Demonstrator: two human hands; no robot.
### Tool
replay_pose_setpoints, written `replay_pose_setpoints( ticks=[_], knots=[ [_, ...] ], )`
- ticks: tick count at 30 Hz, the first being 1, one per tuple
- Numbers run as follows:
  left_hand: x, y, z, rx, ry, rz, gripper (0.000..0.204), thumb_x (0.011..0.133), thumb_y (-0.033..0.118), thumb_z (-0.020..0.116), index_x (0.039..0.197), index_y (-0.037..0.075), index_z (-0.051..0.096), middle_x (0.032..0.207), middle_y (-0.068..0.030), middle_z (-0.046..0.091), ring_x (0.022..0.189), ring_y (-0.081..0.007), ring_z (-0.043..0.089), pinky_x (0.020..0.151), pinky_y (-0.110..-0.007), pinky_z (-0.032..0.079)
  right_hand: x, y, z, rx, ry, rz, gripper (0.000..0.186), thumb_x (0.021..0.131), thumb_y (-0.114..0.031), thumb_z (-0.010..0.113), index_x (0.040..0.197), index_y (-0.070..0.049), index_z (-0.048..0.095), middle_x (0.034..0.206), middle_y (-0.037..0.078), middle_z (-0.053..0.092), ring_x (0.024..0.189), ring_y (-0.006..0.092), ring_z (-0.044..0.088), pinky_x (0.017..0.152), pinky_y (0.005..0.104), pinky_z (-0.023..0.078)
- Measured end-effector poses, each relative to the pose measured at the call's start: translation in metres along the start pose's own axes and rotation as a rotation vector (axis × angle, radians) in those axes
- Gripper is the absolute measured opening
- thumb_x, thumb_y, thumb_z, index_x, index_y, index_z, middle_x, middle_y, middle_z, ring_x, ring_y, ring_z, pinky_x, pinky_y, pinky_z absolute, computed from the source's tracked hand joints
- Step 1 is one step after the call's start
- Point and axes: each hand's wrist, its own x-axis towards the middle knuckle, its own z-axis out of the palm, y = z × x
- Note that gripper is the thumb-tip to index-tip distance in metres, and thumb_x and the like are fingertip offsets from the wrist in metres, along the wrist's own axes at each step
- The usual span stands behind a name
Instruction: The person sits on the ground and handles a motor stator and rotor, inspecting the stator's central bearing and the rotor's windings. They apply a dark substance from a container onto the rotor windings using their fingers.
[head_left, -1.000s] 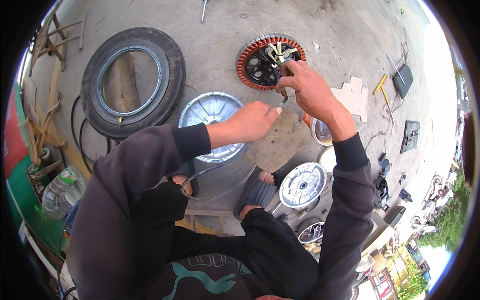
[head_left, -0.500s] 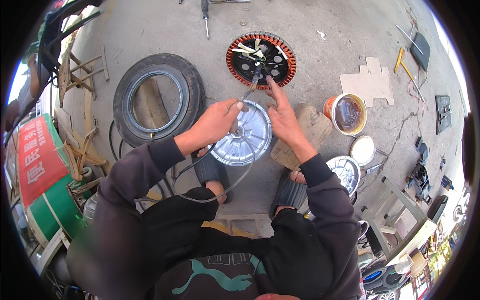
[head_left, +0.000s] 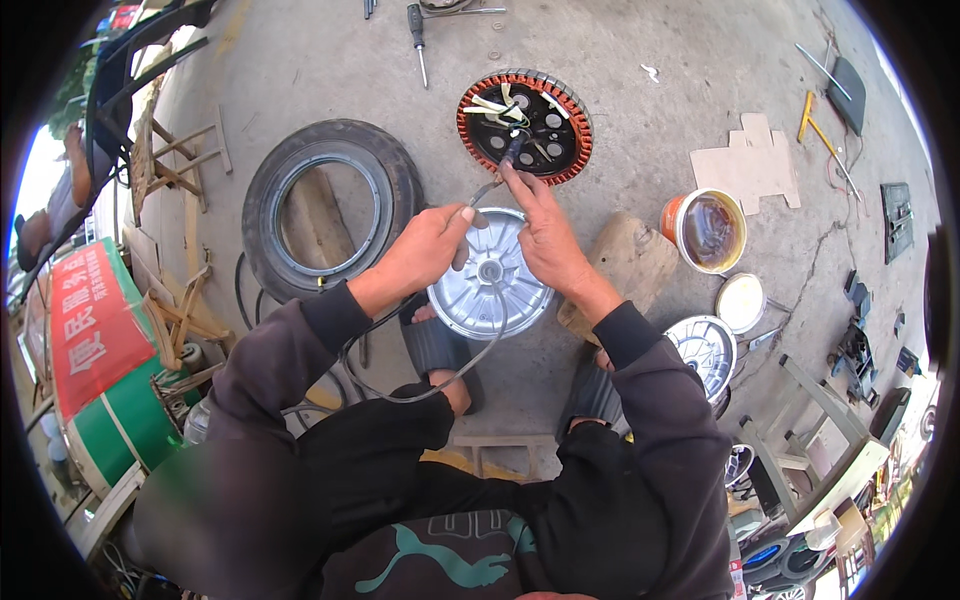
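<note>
My left hand pinches a thin grey cable above a silver hub cover, which the cable loops across. My right hand has its index finger extended to the dark sleeved end of the cable, just below the stator; its thumb and other fingers are bent, and whether they grip it is unclear. The stator has copper windings round a black centre with pale sleeved wires and lies flat on the concrete. Part of the hub cover is hidden behind my hands.
A tyre with rim lies left, a wooden block and bucket right, near cardboard, another silver cover and a round lid. A screwdriver lies ahead. Another person is at the far left.
My head view has shifted. My left hand has moved up along the cable; my right hand has come lower and leftward from above the stator, its index finger now stretched along the cable end.
</note>
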Motion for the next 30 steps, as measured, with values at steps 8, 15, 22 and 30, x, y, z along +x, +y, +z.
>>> replay_pose_setpoints(
  ticks=[8, 15, 22, 30],
  knots=[
    [-0.001, -0.005, -0.014, 0.018, 0.042, -0.021, 0.043, 0.108, 0.030, 0.039, 0.100, -0.004, 0.063, 0.061, -0.0054, 0.057, 0.059, -0.0146, 0.054, 0.059, -0.035, 0.045, 0.014, -0.002, -0.004, -0.138, -0.096, 0.000, 0.088, 0.074, 0.019, 0.039, 0.156, -0.015, 0.035, 0.141, 0.022, 0.046, 0.132, 0.0376, 0.046, 0.113, 0.0397, 0.035],
    [0.003, -0.006, -0.017, 0.032, 0.017, -0.014, 0.043, 0.107, 0.030, 0.039, 0.096, -0.004, 0.062, 0.061, -0.0060, 0.058, 0.060, -0.0147, 0.055, 0.060, -0.035, 0.045, 0.024, 0.003, -0.012, -0.100, -0.136, 0.004, 0.088, 0.076, 0.017, 0.041, 0.157, -0.016, 0.032, 0.137, 0.020, 0.051, 0.123, 0.0347, 0.053, 0.108, 0.0394, 0.041],
    [0.001, -0.008, -0.017, 0.025, -0.014, -0.001, 0.041, 0.110, 0.032, 0.037, 0.107, -0.001, 0.062, 0.063, 0.0004, 0.055, 0.057, -0.0080, 0.049, 0.052, -0.027, 0.040, 0.025, 0.005, -0.021, -0.122, -0.226, 0.083, 0.090, 0.078, 0.012, 0.048, 0.158, -0.023, 0.027, 0.136, 0.021, 0.054, 0.120, 0.0384, 0.056, 0.102, 0.0431, 0.046],
    [0.004, -0.009, -0.018, 0.024, -0.032, -0.026, 0.041, 0.109, 0.033, 0.037, 0.115, 0.000, 0.061, 0.063, 0.0003, 0.056, 0.049, -0.0072, 0.046, 0.044, -0.025, 0.037, 0.029, 0.008, -0.024, -0.240, -0.228, 0.043, 0.090, 0.079, 0.011, 0.048, 0.159, -0.022, 0.025, 0.133, 0.018, 0.059, 0.107, 0.0316, 0.063, 0.090, 0.0388, 0.052]
  ],
)
